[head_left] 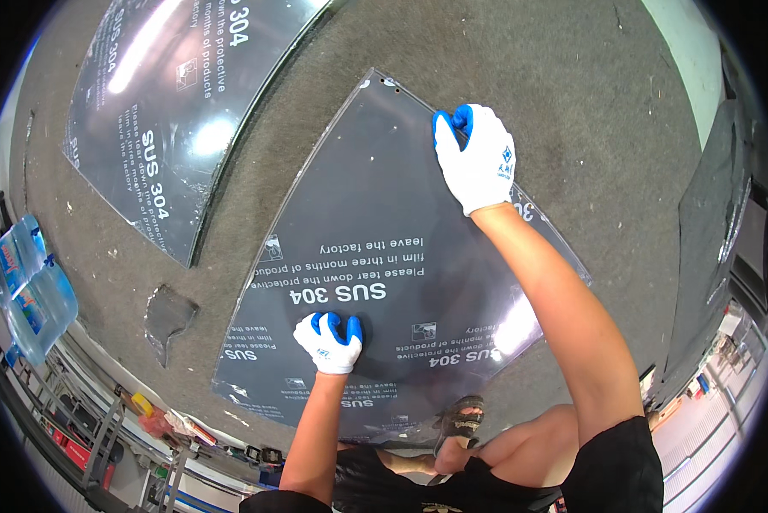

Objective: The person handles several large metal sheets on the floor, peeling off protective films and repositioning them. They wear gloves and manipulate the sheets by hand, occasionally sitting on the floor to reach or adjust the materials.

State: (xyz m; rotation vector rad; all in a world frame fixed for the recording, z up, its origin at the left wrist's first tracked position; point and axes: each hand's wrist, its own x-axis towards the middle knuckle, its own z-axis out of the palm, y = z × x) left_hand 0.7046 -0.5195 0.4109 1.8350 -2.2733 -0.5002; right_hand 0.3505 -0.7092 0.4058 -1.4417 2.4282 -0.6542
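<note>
A large fan-shaped metal sheet, covered in dark printed film, lies in front of me with its narrow end pointing away. My right hand, in a white glove with blue fingertips, is closed on the sheet's far right edge. Its thumb is on the sheet side, and some fingers are hidden behind the back of the hand. Nearer to me, my left hand, gloved the same way, rests on the film left of the middle. Its fingers are bent and apart, with nothing visible in them.
Another film-covered sheet lies at the far left. A dark scrap sits below it on the brown felt-like surface. Large clear blue bottles and metal racks stand at the left. My sandalled foot is by the sheet's near edge.
</note>
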